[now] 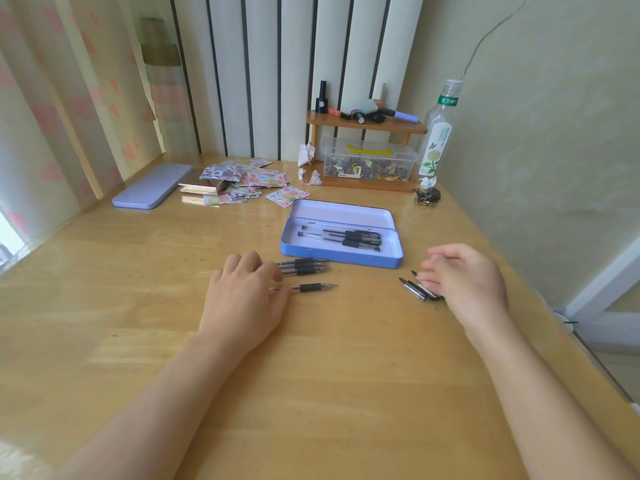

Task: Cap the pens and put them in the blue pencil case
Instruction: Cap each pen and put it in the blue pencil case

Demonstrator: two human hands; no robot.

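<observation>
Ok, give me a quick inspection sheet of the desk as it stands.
Surface: wooden desk, near half bare.
Job's things: blue pencil case open, several capped pens inside; three uncapped pens on the desk in front of it; loose caps to their right.
Clutter: case lid, sticker sheets, small shelf over a clear box, bottle, crumpled tissue.
Hands: left hand resting on the uncapped pens; right hand over the caps, grip unclear.
Cables: one on the wall above the bottle.
Surroundings: curtain, wall corner.
</observation>
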